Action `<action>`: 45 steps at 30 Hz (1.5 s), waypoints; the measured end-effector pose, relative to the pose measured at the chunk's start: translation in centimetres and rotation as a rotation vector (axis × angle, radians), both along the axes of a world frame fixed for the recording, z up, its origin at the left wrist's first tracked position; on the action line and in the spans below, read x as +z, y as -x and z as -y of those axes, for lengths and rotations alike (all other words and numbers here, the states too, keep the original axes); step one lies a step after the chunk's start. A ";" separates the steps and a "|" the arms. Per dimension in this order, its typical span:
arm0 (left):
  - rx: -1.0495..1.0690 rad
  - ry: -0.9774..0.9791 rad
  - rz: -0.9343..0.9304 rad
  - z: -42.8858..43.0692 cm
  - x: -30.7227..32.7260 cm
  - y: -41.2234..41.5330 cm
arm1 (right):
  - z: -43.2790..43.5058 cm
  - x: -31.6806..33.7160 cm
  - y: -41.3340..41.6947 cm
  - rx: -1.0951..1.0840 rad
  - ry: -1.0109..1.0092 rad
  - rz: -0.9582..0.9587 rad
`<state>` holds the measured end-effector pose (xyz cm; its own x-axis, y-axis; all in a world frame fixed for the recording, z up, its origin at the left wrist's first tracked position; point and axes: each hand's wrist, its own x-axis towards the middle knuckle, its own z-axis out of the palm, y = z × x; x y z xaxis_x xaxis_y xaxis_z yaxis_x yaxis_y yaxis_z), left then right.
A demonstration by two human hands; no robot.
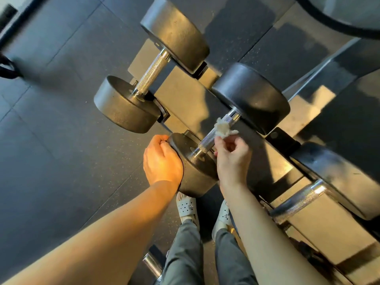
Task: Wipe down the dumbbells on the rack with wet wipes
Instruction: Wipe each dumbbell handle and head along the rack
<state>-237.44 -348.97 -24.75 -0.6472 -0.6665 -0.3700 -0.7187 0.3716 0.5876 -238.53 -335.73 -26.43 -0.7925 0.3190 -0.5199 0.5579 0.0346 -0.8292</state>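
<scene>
A person leans over a gym rack [185, 93] and works on one black round-headed dumbbell [248, 97] lying across its rails. The left hand [162, 159] grips the near head [195, 171], fingers curled over its rim, though the fingertips are hidden behind the edge. The right hand [232, 155] pinches a crumpled white wet wipe [224, 126] and holds it against the far part of the knurled handle [206, 140]; the thumb side of that hand is turned out of sight. Beyond and to the left of the dumbbell, a second dumbbell [152, 73] sits on the same rack, its far head partly cut by the top edge. To the right, a third dumbbell [298, 200] shows only a bright handle and part of one head, the rest lost in shadow. Below the dumbbell, grey perforated clogs [187, 206] and grey trousers [185, 254] stand on the dark speckled floor [61, 99]. A dark curved object [329, 23] far up and right of the dumbbell is cut off and cannot be made out.
</scene>
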 end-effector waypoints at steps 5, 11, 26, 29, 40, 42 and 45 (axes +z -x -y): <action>-0.015 0.002 0.007 0.1 -0.1 0.0 | -1.1 0.3 -0.5 0.459 0.079 0.219; -0.015 0.004 0.021 0.3 -0.6 0.0 | 0.1 0.5 -0.3 0.216 0.127 0.266; -0.013 -0.014 0.043 0.4 -0.5 0.0 | 0.9 0.1 3.7 -0.613 0.628 0.204; -0.012 -0.016 0.044 0.4 -0.5 -0.1 | 1.1 0.1 3.6 -0.716 0.669 0.276; -0.015 -0.028 0.042 0.6 -0.8 -0.1 | 0.3 1.3 3.7 -0.772 0.795 0.326; -0.019 -0.028 0.041 0.6 -0.8 -0.2 | 0.5 0.8 4.6 -0.796 0.835 0.296; -0.019 -0.019 0.033 0.6 -0.8 -0.1 | 1.0 0.3 4.4 -0.769 0.815 0.260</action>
